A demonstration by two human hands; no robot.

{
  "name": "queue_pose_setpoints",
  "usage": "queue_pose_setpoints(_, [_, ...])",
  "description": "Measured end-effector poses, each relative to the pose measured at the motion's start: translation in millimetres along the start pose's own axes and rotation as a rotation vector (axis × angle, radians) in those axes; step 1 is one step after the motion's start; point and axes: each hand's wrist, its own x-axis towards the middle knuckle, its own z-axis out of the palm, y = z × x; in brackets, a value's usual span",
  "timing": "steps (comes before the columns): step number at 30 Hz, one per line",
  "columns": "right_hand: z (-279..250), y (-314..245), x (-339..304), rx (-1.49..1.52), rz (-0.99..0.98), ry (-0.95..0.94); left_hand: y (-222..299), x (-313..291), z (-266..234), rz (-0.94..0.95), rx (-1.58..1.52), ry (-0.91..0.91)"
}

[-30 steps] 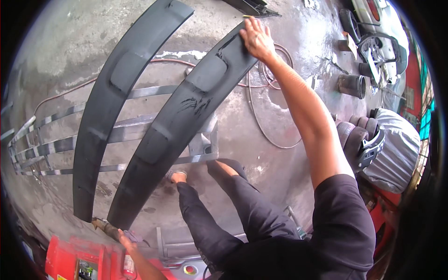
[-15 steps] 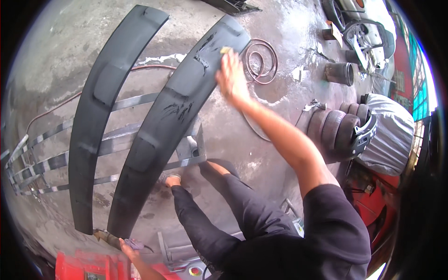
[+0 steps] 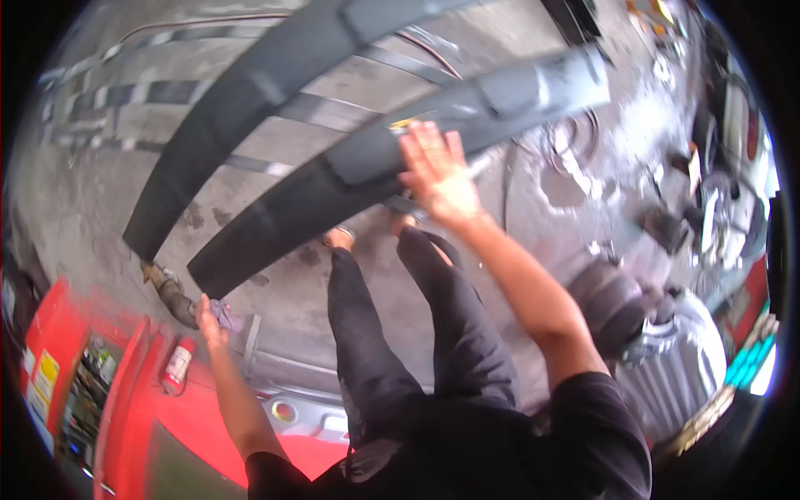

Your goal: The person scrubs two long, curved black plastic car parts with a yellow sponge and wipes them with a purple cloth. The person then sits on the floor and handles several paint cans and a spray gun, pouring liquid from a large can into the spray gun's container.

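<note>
A long, curved dark grey panel (image 3: 333,179), resembling vehicle bumper trim, slants across the middle. My right hand (image 3: 442,179) lies over its near edge, fingers outstretched and pressing a small yellow pad (image 3: 404,125) against the surface. Most of the pad is hidden under the fingertips. Beside the panel's lower left end, my left hand (image 3: 212,325) is closed on a crumpled purplish-grey cloth (image 3: 227,315). A second, similar panel (image 3: 242,96) lies farther off, apart from the first.
A metal-barred stand (image 3: 325,111) sits beneath the panels. At lower left are a red cabinet (image 3: 121,400) and a fire extinguisher (image 3: 177,367). A coiled hose (image 3: 593,137) lies on the floor; stacked tyres (image 3: 604,292) and a ribbed silvery cover (image 3: 679,367) stand right.
The view has turned, so the panels slant more across it. My right hand and the yellow pad are farther from the panel's far end. The left hand still holds the cloth.
</note>
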Motion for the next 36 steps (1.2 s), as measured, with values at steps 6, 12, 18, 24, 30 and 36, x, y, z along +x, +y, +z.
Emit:
queue_pose_setpoints(6, [-4.2, 35.5, 46.6, -0.212, 0.231, 0.238, -3.0, 1.2, 4.0, 0.019, -0.099, 0.023])
queue_pose_setpoints(12, [-10.8, -57.1, 125.0, 0.559, 0.261, 0.209, -9.3, 11.8, -23.9, 0.053, -0.076, 0.013])
queue_pose_setpoints(18, [-3.4, -4.8, 195.5, -0.186, 0.217, 0.403, 80.9, 88.2, -44.0, -0.063, -0.462, -0.079])
queue_pose_setpoints(24, [81.8, -137.3, 198.6, -0.134, -0.297, -0.006, 118.2, 154.2, -26.6, 0.045, -0.667, -0.251])
queue_pose_setpoints(30, [80.2, -128.9, 225.5, -0.201, -0.013, 0.150, 112.3, 173.6, -13.1, 0.060, -0.748, -0.320])
queue_pose_setpoints(36, [83.3, -168.7, 228.5, -0.187, -0.383, -0.044, 112.2, 179.2, -23.0, 0.059, -0.717, -0.270])
